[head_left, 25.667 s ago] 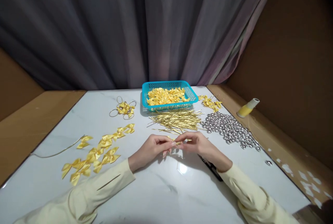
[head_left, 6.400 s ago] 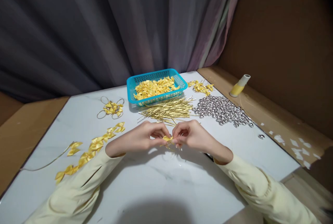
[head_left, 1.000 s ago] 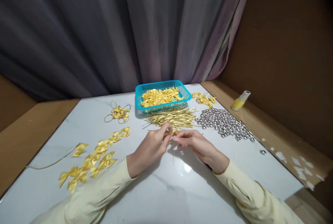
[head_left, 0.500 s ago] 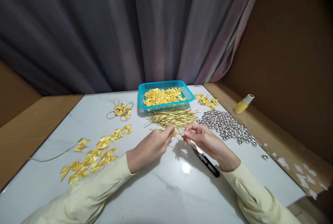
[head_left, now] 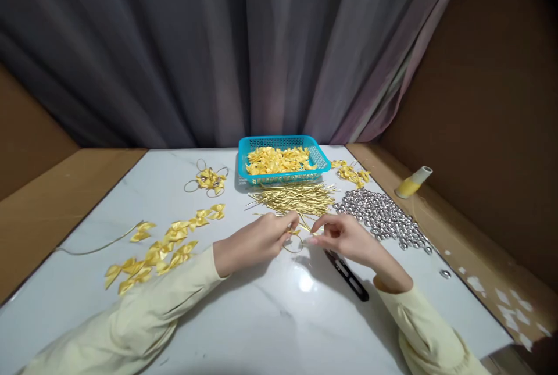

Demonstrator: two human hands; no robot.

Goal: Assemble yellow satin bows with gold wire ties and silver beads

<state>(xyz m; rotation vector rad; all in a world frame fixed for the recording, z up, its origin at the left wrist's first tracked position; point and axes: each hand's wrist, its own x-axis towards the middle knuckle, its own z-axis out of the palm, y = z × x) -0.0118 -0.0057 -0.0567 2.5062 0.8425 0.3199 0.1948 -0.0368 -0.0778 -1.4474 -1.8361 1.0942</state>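
Note:
My left hand (head_left: 264, 236) is closed, thumb and fingers pinching a small yellow ribbon bow (head_left: 294, 233), mostly covered by the fingers. A thin cord loop (head_left: 294, 251) hangs under it. Facing it, my right hand (head_left: 346, 239) has thumb and forefinger at a thin gold twist tie (head_left: 306, 223), which slants between the two hands. Just beyond the hands lies a heap of gold twist ties (head_left: 294, 197). Black thread snips (head_left: 349, 276) rest on the table below my right hand, their tips hidden by it.
A blue basket (head_left: 285, 176) of yellow bows stands at the back. Silver beads (head_left: 381, 215) are piled on the right, near a yellow-and-white bottle (head_left: 413, 183). Loose bows (head_left: 154, 253) and a cord (head_left: 102, 249) lie left; looped bows (head_left: 210, 178) sit behind them.
Both hands have come slightly nearer and lower in view. The cord loop shows more clearly between them, and my right fingers have shifted on the tie. The view has tilted slightly.

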